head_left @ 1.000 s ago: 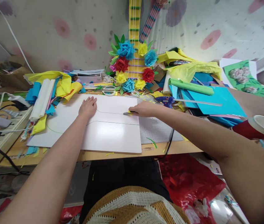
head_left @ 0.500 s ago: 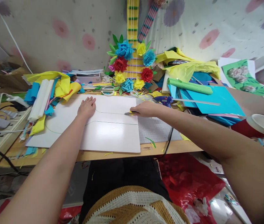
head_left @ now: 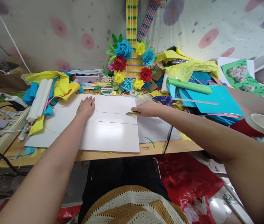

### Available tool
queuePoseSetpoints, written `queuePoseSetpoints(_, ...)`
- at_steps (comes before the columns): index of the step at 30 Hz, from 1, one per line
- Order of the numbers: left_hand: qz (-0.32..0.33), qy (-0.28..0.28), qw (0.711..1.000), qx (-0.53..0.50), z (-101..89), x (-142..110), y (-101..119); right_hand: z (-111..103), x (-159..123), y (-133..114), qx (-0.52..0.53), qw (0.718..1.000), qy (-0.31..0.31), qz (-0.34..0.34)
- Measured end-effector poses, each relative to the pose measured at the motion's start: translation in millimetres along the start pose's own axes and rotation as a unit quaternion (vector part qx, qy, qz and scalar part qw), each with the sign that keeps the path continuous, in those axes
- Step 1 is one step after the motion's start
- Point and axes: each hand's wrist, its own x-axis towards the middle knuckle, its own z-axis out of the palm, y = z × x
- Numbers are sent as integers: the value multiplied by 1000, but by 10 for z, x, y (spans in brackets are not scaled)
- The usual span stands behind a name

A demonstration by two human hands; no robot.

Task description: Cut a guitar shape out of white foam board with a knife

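Observation:
A white board (head_left: 113,137) with a thin drawn outline lies over a grey cutting mat (head_left: 160,129) on the desk. My left hand (head_left: 85,107) rests flat on the board, fingers stretched out, left of the two drawn lines. Near the board's right edge, my right hand (head_left: 147,109) is closed round a yellow utility knife (head_left: 132,112). The knife's blade tip points left and meets the upper drawn line. Most of the knife's handle is hidden inside my fingers.
A paper-flower guitar (head_left: 132,65) leans against the wall. Behind the board lie scissors (head_left: 107,90); right of them sits a blue glue gun (head_left: 163,99). Crepe paper rolls (head_left: 39,99) and a power strip (head_left: 7,137) crowd the left. A red cup (head_left: 246,126) stands at right.
Hardly anything differs. The knife tip sits very slightly further right along the upper line, and the whole view has shifted a little. My left hand stays on the board.

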Motion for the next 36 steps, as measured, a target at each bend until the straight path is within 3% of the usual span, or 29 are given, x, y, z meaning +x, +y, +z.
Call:
queuePoseSetpoints(25,2,2,1000,8,-1,1,2,173,-163,154,11,1000,13,8)
queuePoseSetpoints(36,-3,-2,1000,1,7,20,-5,203,-385,206,-4,1000,-4,20)
